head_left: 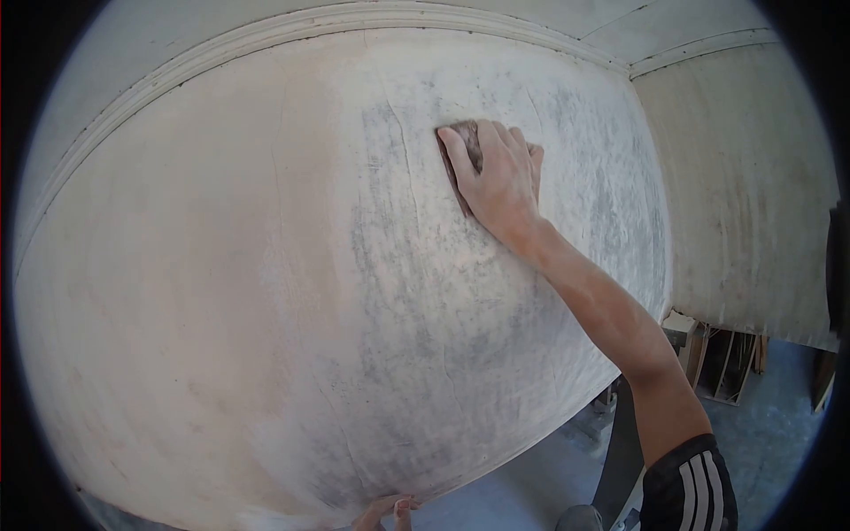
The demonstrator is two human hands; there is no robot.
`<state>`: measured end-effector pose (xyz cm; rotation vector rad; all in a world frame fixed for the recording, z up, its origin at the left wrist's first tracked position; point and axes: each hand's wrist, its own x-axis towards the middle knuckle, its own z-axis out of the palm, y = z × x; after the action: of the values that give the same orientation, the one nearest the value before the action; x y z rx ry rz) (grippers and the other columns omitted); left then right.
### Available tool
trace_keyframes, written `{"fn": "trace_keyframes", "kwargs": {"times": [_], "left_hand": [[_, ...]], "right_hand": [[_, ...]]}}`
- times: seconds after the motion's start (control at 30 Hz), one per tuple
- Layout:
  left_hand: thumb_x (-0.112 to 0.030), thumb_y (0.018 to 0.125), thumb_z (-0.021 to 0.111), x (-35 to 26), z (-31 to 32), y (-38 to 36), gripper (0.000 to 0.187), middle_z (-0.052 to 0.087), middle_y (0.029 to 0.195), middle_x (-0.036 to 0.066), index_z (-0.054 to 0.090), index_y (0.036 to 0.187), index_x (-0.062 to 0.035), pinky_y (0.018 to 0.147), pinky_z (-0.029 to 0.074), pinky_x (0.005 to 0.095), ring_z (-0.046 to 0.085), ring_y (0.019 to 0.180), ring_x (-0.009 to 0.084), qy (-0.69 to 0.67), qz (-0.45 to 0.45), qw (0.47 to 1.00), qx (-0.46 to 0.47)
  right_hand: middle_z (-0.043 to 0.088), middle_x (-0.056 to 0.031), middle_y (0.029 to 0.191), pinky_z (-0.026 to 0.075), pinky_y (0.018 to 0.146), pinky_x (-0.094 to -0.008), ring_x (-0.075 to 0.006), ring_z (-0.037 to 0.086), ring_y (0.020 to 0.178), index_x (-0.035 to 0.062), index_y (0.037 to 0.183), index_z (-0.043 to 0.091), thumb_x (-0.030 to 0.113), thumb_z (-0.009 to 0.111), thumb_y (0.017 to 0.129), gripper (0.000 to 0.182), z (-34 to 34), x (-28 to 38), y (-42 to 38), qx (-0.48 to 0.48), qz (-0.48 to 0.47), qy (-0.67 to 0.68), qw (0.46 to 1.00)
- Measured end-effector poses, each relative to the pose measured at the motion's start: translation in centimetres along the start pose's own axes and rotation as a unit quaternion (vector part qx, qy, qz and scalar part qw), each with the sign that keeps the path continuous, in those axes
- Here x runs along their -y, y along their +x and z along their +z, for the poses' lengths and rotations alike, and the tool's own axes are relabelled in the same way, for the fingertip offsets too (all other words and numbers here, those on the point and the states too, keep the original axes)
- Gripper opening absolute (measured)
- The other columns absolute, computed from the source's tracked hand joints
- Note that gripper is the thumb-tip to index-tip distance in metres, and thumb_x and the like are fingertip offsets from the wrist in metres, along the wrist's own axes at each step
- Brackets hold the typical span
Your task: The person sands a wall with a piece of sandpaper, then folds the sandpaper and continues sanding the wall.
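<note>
A large pale panel [319, 221] fills most of the head view, with grey scuffed patches and thin cracks on its right half. My right hand [500, 173] is closed on a brown sheet of sandpaper [453, 177], pressing it against the upper middle of the panel. The sheet's left edge sticks out past my thumb, and part of it is hidden under my palm. Low in the view, my left hand [385, 513] is partly cut off; its fingers are curled at the panel's bottom edge and appear to grip it.
A moulded trim [372, 18] runs along the panel's top. To the right, another stained panel [744, 186] meets it at a corner. Below that stand wooden frames [726, 363] on a bluish floor [779, 434]. The tip of a shoe [580, 518] shows at the bottom.
</note>
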<state>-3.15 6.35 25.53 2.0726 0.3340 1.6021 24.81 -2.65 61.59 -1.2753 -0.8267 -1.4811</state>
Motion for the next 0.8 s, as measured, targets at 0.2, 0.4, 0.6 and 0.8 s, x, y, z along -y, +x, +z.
{"fn": "trace_keyframes", "kwargs": {"times": [0.2,0.4,0.6,0.8], "left_hand": [[-0.011,0.094,0.065,-1.0,0.4,0.6,0.012,0.072,0.082,0.011,0.071,0.092,-0.0005,0.075,0.054,0.0331,0.068,0.075,0.0198,-0.057,0.001,0.998,0.007],[-0.010,0.094,0.065,-1.0,-0.3,0.3,0.013,0.072,0.081,0.011,0.071,0.090,0.0001,0.075,0.053,0.0331,0.068,0.075,0.0196,-0.048,-0.024,0.999,-0.010],[-0.011,0.095,0.064,-0.6,-0.2,0.1,0.014,0.072,0.081,0.011,0.071,0.092,0.0005,0.076,0.053,0.0331,0.068,0.075,0.0194,-0.039,-0.030,0.999,0.002],[-0.011,0.095,0.064,-0.9,-0.3,0.0,0.013,0.073,0.082,0.011,0.070,0.092,0.0003,0.075,0.054,0.0333,0.068,0.074,0.0196,-0.048,-0.012,0.999,0.004]], "right_hand": [[0.068,-0.0077,0.096,0.033,0.091,-0.0468,-0.0250,0.056,0.096,0.0086,0.097,0.067,0.046,0.050,0.099,0.041,1.3,1.8,5.5,-0.021,0.004,-0.010,1.000],[0.068,-0.0077,0.097,0.033,0.092,-0.0464,-0.0255,0.056,0.094,0.0082,0.100,0.068,0.044,0.051,0.099,0.040,0.3,2.2,0.2,0.006,-0.019,0.015,1.000],[0.067,-0.0079,0.098,0.033,0.093,-0.0450,-0.0253,0.055,0.095,0.0086,0.101,0.068,0.046,0.050,0.099,0.041,0.9,2.8,4.2,0.008,-0.017,0.015,1.000],[0.068,-0.0085,0.097,0.034,0.092,-0.0478,-0.0268,0.056,0.098,0.0073,0.098,0.066,0.044,0.049,0.100,0.040,0.5,3.7,-1.3,0.010,-0.027,0.045,0.999]]}}
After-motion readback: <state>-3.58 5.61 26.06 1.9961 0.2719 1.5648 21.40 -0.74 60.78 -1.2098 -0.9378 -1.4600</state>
